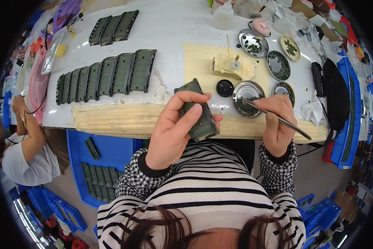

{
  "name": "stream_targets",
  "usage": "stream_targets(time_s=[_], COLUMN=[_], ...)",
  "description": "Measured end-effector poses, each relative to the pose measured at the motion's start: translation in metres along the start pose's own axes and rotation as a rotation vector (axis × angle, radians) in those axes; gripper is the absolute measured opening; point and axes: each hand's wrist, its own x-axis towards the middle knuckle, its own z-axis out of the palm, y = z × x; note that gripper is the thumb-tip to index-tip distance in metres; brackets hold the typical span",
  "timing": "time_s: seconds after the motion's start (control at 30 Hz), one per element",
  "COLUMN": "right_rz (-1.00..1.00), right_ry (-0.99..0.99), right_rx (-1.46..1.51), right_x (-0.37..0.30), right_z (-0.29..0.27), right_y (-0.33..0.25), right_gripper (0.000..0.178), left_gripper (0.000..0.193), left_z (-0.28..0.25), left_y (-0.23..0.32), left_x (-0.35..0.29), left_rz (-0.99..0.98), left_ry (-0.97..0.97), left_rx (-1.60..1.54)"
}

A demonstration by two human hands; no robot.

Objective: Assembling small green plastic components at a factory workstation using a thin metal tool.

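Note:
My left hand (pixel 174 128) is closed around a dark green toothed-edge plastic part (pixel 203 124), held tilted above the table's front edge. Between the fingers of my right hand (pixel 278 120) is a pair of metal tweezers (pixel 292 125). Their tips reach into a round metal dish (pixel 248 84) that holds small dark green pieces (pixel 245 108). Just left of that dish stands a small round black pot (pixel 224 88). Similar green parts (pixel 107 76) lie in an overlapping row on the left of the table, with a shorter group (pixel 114 29) behind.
More round dishes (pixel 278 65) of small green pieces stand at the right. A tape-covered block (pixel 232 67) sits mid-table. A blue tray (pixel 76 145) with green parts is below the table's left front. Another person (pixel 28 153) is at the far left.

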Motion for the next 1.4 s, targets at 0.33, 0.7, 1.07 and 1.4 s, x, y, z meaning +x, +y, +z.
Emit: stream_targets(time_s=[0.33, 0.7, 1.07, 1.4], right_rz=[-0.284, -0.077, -0.043, -0.055], right_ry=[-0.178, -0.205, -0.216, -0.228], right_rx=[0.089, 0.358, 0.384, 0.356], right_x=[0.028, 0.028, 0.030, 0.031], right_z=[0.016, 0.019, 0.024, 0.024], right_y=[-0.034, -0.029, -0.030, -0.032], right_gripper=[0.033, 0.015, 0.013, 0.012], left_gripper=[0.032, 0.033, 0.035, 0.036], left_z=[0.004, -0.002, -0.002, -0.004], left_y=[-0.011, -0.011, -0.011, -0.013], left_x=[0.003, 0.002, 0.001, 0.002], left_rz=[-0.182, -0.153, -0.157, -0.131], left_ry=[-0.144, -0.228, -0.223, -0.236], left_rx=[-0.160, -0.137, -0.143, -0.149])
